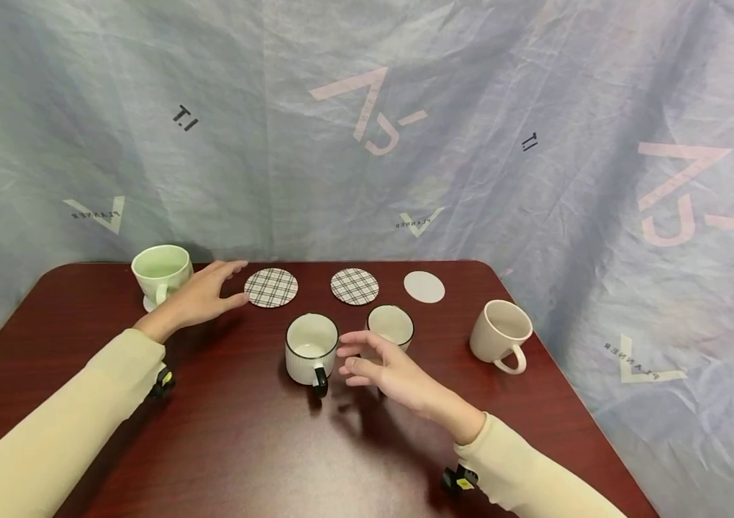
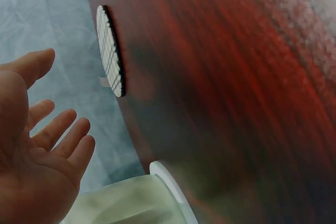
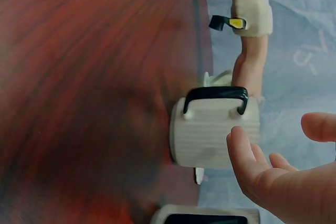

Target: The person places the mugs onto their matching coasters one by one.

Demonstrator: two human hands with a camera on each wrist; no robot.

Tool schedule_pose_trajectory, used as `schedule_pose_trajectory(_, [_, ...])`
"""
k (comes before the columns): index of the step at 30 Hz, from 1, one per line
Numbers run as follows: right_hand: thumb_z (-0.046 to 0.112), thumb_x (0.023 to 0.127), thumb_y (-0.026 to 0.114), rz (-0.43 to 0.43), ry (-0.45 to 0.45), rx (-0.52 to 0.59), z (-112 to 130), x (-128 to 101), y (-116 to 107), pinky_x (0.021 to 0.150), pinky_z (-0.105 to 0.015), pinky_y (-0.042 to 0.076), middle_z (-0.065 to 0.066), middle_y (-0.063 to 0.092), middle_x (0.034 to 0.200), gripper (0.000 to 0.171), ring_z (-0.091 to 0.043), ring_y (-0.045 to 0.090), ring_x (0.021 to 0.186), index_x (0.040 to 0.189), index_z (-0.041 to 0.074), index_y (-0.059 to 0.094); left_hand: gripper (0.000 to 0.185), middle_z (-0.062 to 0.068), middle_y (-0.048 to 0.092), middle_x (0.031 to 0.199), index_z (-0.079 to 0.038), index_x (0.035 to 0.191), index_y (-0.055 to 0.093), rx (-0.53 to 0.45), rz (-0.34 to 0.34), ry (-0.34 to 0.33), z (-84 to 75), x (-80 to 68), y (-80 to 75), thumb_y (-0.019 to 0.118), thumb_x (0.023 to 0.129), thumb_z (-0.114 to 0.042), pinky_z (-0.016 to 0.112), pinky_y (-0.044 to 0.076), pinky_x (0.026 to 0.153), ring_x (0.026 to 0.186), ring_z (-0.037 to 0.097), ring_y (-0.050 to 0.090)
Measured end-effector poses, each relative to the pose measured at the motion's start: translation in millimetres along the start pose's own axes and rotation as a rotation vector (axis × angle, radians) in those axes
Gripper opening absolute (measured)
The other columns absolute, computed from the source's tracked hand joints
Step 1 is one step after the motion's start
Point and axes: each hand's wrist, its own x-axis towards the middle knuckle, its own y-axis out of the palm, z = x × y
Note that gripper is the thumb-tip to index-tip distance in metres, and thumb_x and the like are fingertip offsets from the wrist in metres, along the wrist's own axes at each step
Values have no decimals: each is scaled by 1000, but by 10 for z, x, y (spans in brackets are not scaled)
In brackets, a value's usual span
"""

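Observation:
My left hand (image 1: 201,295) is held over the back left of the table, fingers spread and holding nothing. It is between a pale green cup (image 1: 158,267) and a plaid round coaster (image 1: 270,288); its wrist hides part of the cup. Loosely bent fingers show on my right hand (image 1: 393,374), with nothing in them. Just left of its fingertips stands a ribbed white mug (image 1: 305,365) with a black rim and black handle (image 3: 216,94). Behind this hand is a second black-rimmed white mug (image 1: 394,322), partly covered by it.
Another plaid coaster (image 1: 355,286) and a plain white coaster (image 1: 424,287) lie along the back of the dark red table (image 1: 237,446). At the right stands a cream mug (image 1: 496,338), handle toward me. A printed grey cloth (image 1: 263,144) hangs behind the table.

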Motion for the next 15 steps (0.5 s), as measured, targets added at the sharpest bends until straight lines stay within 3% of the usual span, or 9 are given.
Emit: schedule_pose_trajectory(15, [12,108,59,7,48,3,-189,-45,138,99,-47,60,-33,57,143,42,-46,64,124,144,-7,51,73,32,46,154,6,157,43,4,54,-22,63,118,149,75,100,-26,64,35,118,145,48,43])
